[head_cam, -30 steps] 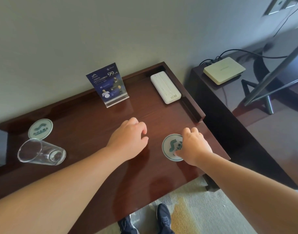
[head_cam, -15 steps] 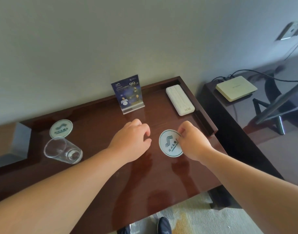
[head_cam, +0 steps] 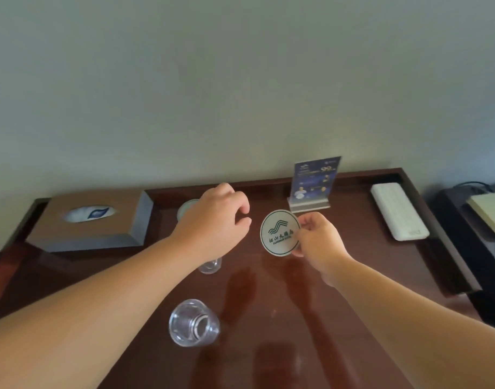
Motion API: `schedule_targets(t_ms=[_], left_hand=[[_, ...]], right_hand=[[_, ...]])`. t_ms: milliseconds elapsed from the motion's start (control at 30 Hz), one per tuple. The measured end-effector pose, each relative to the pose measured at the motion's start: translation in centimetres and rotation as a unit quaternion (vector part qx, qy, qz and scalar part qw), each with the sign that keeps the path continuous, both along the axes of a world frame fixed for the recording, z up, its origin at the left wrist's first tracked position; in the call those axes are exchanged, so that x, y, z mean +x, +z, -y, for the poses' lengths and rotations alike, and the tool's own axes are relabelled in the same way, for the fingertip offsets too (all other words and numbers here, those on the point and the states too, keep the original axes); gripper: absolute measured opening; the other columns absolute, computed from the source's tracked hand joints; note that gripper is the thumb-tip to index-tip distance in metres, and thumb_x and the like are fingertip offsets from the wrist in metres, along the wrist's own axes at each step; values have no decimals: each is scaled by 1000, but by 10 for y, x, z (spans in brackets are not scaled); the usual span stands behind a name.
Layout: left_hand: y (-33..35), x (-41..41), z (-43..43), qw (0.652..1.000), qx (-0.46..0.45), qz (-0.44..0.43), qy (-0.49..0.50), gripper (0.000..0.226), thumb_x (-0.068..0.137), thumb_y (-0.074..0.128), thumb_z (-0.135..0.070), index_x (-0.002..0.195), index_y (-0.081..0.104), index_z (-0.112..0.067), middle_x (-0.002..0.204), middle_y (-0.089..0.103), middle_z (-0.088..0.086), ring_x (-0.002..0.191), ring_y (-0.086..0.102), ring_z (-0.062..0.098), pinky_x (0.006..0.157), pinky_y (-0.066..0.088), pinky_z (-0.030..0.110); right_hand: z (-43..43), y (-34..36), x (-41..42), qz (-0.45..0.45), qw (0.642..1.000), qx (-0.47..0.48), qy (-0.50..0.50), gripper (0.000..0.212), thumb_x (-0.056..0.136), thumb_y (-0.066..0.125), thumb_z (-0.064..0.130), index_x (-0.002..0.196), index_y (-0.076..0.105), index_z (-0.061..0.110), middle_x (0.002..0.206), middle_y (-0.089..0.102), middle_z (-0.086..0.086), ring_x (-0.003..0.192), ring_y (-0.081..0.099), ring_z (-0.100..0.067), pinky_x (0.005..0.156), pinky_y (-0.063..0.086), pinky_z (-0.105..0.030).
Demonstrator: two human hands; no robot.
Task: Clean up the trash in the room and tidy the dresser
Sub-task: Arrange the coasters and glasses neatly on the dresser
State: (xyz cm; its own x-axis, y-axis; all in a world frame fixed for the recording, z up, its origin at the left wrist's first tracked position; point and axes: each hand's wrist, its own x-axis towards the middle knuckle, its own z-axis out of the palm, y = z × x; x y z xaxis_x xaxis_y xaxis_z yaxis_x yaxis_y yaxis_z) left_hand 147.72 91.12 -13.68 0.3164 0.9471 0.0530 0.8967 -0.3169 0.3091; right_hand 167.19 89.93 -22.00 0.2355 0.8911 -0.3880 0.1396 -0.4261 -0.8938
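My right hand pinches a round white coaster with a green wave logo and holds it tilted above the dark wooden dresser. My left hand hovers just left of it, fingers curled and empty. Behind the left hand a second coaster lies near the back rim, mostly hidden. A clear glass lies under the left wrist with only its base showing. Another clear glass lies on its side nearer to me.
A brown tissue box sits at the back left. A blue card in a clear stand stands at the back by the wall. A white power bank lies at the right rim. A lower dark table with a pale box stands to the right.
My right hand has lifted the coaster off the dresser and tilted it up. The view has swung left, bringing the tissue box and a second glass into sight. My left hand moved towards the back.
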Motion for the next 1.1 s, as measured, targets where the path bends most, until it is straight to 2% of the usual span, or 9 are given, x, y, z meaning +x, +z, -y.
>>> schedule_targets(t_ms=[200, 433, 600, 733, 767, 867, 967, 1100], left_hand=[[-4, -48, -29, 999, -7, 19, 38, 15, 87, 59, -34, 99, 61, -24, 106, 51, -8, 100, 50, 14, 81, 45, 35], [-26, -80, -58, 997, -37, 37, 52, 15, 89, 59, -33, 100, 62, -23, 105, 49, -8, 101, 48, 14, 84, 45, 34], [-43, -96, -73, 996, -58, 38, 59, 15, 90, 58, -33, 100, 61, -23, 107, 48, -9, 103, 48, 14, 83, 44, 33], [-52, -104, -81, 995, -77, 32, 60, 16, 90, 57, -33, 102, 61, -23, 108, 48, -9, 104, 47, 14, 84, 45, 34], [-54, -106, -83, 994, -81, 31, 61, 16, 90, 56, -33, 102, 61, -24, 109, 48, -9, 104, 47, 14, 84, 45, 34], [-60, -109, -87, 994, -88, 34, 62, 16, 90, 57, -33, 103, 61, -24, 109, 48, -8, 104, 47, 14, 84, 45, 35], [-65, -109, -90, 993, -91, 43, 61, 15, 90, 57, -32, 101, 61, -23, 108, 48, -8, 102, 47, 14, 83, 45, 34], [-72, -109, -90, 994, -87, 43, 58, 14, 90, 57, -31, 101, 61, -24, 108, 49, -10, 103, 48, 14, 81, 45, 32]], right_hand=[[-37, -2, -42, 1, 1000, -16, -1, 20, 88, 48, 3, 96, 55, 20, 100, 63, -1, 86, 66, -22, 70, 60, -35], [-76, -20, -65, -34, 997, -57, -47, 22, 87, 47, -1, 100, 56, 15, 99, 63, -5, 89, 65, -21, 62, 56, -29], [-97, -36, -75, -61, 991, -87, -85, 22, 88, 47, -3, 100, 54, 15, 97, 63, -7, 84, 64, -19, 60, 55, -28], [-110, -49, -81, -57, 989, -98, -91, 27, 88, 48, -3, 107, 52, 16, 101, 61, -6, 84, 65, -19, 70, 59, -35], [-112, -52, -82, -30, 992, -95, -81, 30, 88, 49, -1, 111, 52, 18, 105, 61, -5, 85, 65, -21, 73, 59, -38], [-112, -57, -82, 165, 984, -68, 24, 46, 84, 59, 14, 127, 45, 23, 119, 55, -1, 91, 64, -24, 83, 55, -41], [-107, -55, -81, 295, 945, -62, 128, 63, 79, 66, 21, 135, 38, 24, 126, 40, -4, 102, 55, -25, 87, 48, -36], [-102, -59, -81, 396, 892, -41, 216, 77, 77, 73, 33, 141, 32, 25, 139, 33, -4, 124, 38, -27, 97, 45, -41]])
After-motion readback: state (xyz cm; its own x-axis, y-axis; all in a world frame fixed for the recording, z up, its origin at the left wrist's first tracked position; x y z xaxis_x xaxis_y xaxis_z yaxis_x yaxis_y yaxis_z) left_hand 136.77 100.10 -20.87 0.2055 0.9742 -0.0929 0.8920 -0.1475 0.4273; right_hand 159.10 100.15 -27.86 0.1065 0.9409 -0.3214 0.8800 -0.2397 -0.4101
